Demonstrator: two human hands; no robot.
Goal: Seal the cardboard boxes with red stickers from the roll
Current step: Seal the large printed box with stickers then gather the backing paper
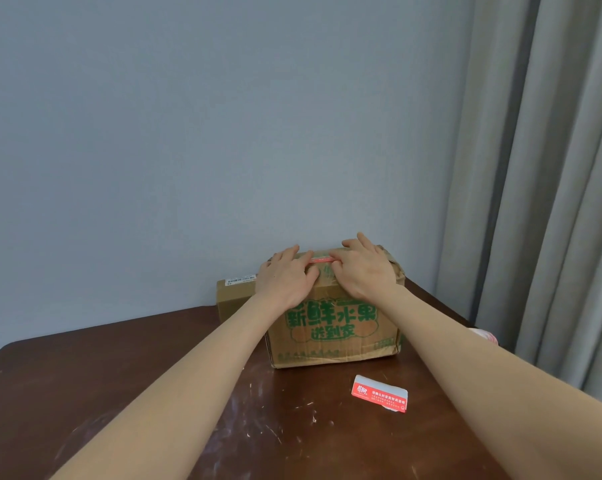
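A plain brown cardboard box (235,299) at the back shows no sticker. The left hand (285,278) and right hand (361,271) lie flat, fingers spread, pressing a red sticker strip (322,260) onto the green-printed cardboard box (334,327); this seal looks nearly done. A loose red-and-white sticker (379,396) lies on the scuffed dark wooden table (119,393), and what seems the white-and-red roll (483,335) is beside the right forearm. Behind are a grey-blue wall (188,133) and a grey curtain (552,168).

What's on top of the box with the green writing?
The left hand and right hand press a red sticker onto the box. They cover the sticker's ends.
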